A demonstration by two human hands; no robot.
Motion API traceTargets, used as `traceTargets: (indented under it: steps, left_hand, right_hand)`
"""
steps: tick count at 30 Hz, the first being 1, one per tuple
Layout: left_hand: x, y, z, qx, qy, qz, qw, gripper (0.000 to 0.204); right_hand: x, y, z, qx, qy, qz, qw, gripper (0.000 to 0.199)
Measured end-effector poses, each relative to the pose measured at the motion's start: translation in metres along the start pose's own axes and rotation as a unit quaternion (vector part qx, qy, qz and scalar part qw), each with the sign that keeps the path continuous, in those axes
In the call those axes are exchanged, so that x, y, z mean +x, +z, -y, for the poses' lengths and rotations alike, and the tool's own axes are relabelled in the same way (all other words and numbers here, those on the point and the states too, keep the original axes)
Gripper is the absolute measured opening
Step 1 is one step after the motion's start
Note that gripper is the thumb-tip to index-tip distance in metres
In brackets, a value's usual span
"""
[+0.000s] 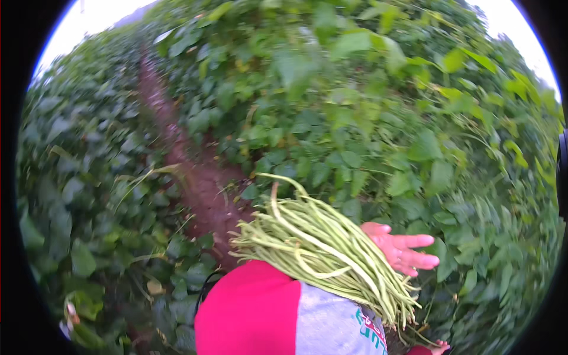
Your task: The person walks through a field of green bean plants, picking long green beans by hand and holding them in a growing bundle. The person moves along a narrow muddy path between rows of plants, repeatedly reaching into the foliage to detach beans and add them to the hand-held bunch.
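A thick bundle of long green beans (331,248) lies across my bent left forearm, against my chest, and hides most of that arm. Past the right side of the bundle my left hand (402,247) sticks out, its fingers stretched and spread, with nothing in them. One paler bean curls up above the top of the bundle. Low at the right, near the picture's edge, a small part of my right hand (439,348) shows at the end of a dark red sleeve. Thin stem-like strands lie beside it; its fingers are too small and cut off to read.
Dense leafy vines (355,118) rise ahead and to the right, close to my left hand. More dark green foliage (83,195) fills the left side. Between them a narrow strip of wet brown soil (204,183) runs away toward the upper left.
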State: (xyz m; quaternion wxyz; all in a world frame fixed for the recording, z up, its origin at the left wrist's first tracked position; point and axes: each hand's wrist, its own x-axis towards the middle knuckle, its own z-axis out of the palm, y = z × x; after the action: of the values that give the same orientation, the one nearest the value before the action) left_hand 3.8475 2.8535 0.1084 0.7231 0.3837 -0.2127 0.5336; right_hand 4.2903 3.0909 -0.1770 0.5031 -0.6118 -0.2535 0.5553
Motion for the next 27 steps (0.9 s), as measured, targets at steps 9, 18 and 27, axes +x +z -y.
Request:
traceTargets:
  steps: [9,18,27]
  left_hand:
    - [0.009,-0.009,0.023,0.079,-0.083,-0.042,0.992,0.087]
    - [0.024,-0.014,0.062,-0.072,-0.147,-0.054,0.985,0.09]
    - [0.06,-0.068,0.093,-0.148,-0.188,0.384,0.892,0.082]
  right_hand:
    - [-0.167,-0.116,0.199,0.505,-0.317,-0.349,0.723,0.043]
    - [-0.446,0.109,0.213,0.033,-0.714,0.42,0.559,0.031]
    - [-0.414,0.064,0.08,0.196,-0.303,0.334,0.871,0.032]
